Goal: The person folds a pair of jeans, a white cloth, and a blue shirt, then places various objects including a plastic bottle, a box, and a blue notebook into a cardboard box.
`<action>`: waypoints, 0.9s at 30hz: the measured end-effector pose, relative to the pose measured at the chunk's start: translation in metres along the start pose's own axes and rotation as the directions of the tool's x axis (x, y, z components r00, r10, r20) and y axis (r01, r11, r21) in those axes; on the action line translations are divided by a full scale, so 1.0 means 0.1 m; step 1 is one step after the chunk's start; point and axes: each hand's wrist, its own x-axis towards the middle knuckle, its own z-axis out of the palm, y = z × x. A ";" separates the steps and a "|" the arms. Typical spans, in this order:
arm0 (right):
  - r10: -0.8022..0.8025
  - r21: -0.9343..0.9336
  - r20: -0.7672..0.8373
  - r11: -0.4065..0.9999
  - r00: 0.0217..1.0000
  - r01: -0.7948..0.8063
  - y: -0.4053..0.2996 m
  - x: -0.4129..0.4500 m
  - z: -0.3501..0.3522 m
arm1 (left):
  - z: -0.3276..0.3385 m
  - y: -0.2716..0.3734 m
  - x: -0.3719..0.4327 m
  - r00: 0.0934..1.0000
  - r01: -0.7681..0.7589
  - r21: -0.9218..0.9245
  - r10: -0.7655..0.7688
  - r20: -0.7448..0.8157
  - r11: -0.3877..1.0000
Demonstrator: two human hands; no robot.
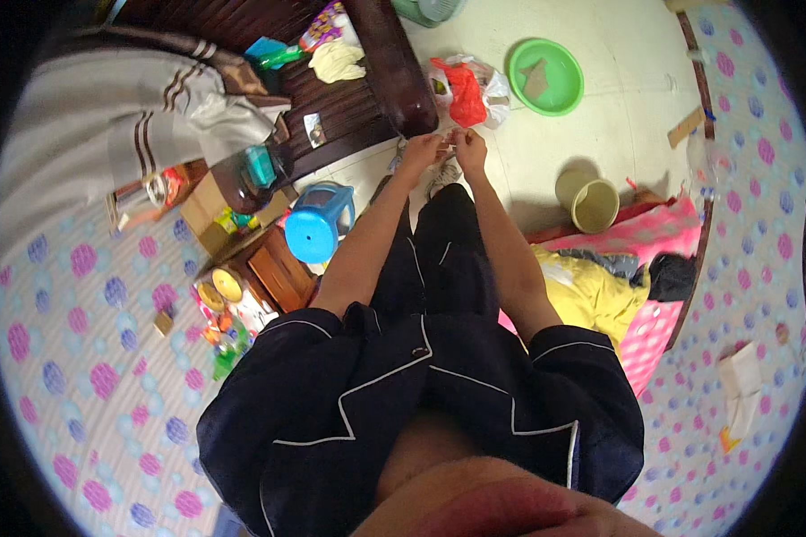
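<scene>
My left hand (431,150) and my right hand (469,149) are held close together in front of me, fingers bent towards each other. Something small and pale may be between the fingertips; it is too small to make out. Just beyond the hands, a red plastic bag (465,94) lies on white plastic bags (496,101) on the floor. The rounded end of a dark wooden armrest (416,115) is beside my left hand. Below the hands, my feet are partly hidden.
A green basin (564,74) with a brownish piece inside stands beyond the bags. A beige bin (594,207) and yellow clothing (584,288) on a pink cloth (665,231) are at the right. Left are a blue plastic stool (311,235), a wooden bench (349,111) and a cardboard box (205,211).
</scene>
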 end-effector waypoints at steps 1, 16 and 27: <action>-0.024 -0.007 0.025 1.000 0.999 0.025 0.00 0.01 0.07 | -0.06 0.00 -0.01 1.000 -0.022 -0.021 0.022 -0.019 1.000; 0.022 -0.037 0.385 0.999 0.923 -0.008 -0.47 0.36 1.34 | -1.38 0.16 0.18 0.911 -0.184 -0.495 -0.042 -0.411 0.849; -0.067 -0.414 0.343 0.885 0.937 0.214 -0.74 1.46 2.57 | -2.46 0.79 1.44 0.757 -0.095 0.367 0.307 -0.577 0.925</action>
